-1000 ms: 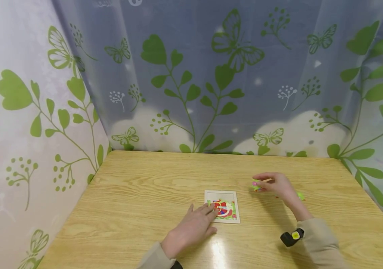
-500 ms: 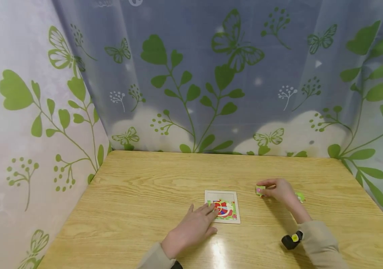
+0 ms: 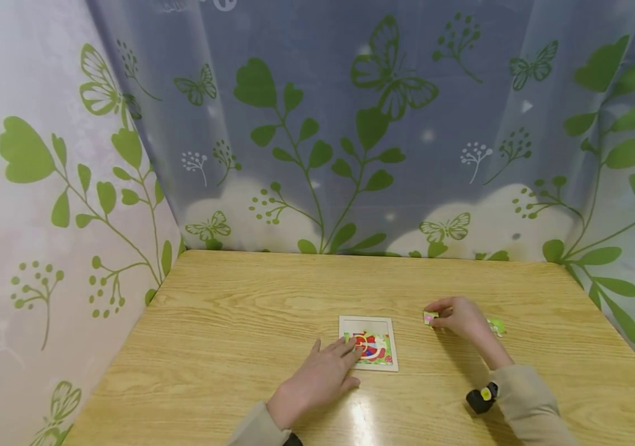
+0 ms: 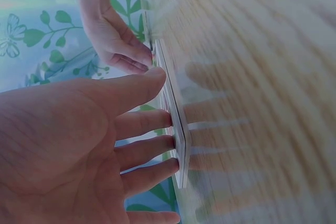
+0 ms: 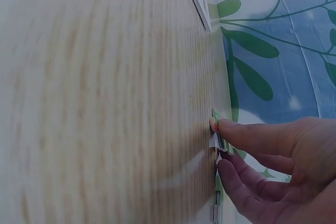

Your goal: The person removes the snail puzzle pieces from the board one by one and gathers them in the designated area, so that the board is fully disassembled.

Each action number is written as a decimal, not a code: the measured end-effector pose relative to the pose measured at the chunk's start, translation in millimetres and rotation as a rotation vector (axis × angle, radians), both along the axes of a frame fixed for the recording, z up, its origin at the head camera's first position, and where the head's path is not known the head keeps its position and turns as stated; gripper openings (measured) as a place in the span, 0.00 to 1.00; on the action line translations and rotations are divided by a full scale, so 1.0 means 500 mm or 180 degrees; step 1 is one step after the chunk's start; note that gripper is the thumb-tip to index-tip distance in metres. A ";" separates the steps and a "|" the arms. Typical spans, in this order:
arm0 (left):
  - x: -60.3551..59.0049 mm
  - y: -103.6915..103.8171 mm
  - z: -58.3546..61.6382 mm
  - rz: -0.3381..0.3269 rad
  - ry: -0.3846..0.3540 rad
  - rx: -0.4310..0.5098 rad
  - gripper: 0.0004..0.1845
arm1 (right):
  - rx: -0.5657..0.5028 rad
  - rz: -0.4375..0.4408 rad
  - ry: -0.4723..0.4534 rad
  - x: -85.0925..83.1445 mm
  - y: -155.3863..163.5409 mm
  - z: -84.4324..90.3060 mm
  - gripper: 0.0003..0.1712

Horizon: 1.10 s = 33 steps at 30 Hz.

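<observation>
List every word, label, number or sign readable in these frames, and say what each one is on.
No readable text in any view.
Puzzle board: a coloured picture only, no lettering visible.
Puzzle piece pinched by the right hand: pink and green print, no text.
Curtain: a white mark cut off at the top edge, unreadable.
Wrist device: a yellow spot, no legible marking.
</observation>
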<state>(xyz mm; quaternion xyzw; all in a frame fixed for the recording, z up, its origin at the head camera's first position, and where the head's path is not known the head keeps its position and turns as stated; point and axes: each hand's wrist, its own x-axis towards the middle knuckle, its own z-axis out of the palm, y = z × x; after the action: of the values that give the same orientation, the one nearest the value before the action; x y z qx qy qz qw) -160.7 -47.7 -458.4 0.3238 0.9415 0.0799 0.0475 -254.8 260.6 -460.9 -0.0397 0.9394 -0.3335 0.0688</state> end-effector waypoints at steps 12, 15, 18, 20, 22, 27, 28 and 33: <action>0.000 0.001 -0.001 0.0003 0.0008 0.0043 0.30 | 0.0018 -0.0003 0.0246 0.008 0.002 0.004 0.16; 0.000 0.001 -0.001 0.0009 0.0017 0.0043 0.31 | -0.0064 -0.0043 0.0471 0.014 0.004 0.011 0.16; -0.001 -0.001 -0.002 0.0018 0.0027 0.0039 0.30 | -0.0134 -0.0095 0.0656 0.021 0.000 0.017 0.18; -0.003 -0.001 -0.003 0.0015 0.0034 0.0052 0.29 | -0.0221 -0.0103 0.0767 0.027 -0.004 0.019 0.18; -0.004 -0.002 -0.003 0.0016 0.0058 0.0064 0.28 | -0.0271 -0.0081 0.0888 0.034 -0.012 0.019 0.17; -0.006 -0.004 -0.004 0.0017 0.0062 0.0181 0.28 | -0.0448 0.0041 0.1000 0.049 -0.040 0.022 0.16; -0.007 -0.004 -0.004 0.0013 0.0056 0.0211 0.27 | -0.0501 0.0060 0.0989 0.051 -0.046 0.023 0.15; -0.009 -0.004 -0.004 -0.0018 0.0097 0.0250 0.27 | -0.0641 0.0158 0.0983 0.059 -0.071 0.026 0.14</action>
<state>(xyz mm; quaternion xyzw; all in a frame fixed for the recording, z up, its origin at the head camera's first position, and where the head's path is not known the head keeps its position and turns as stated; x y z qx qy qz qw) -165.3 -49.8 -460.4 0.3293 0.9374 0.1118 0.0206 -225.2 225.0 -448.1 -0.1202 0.8994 -0.4140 -0.0724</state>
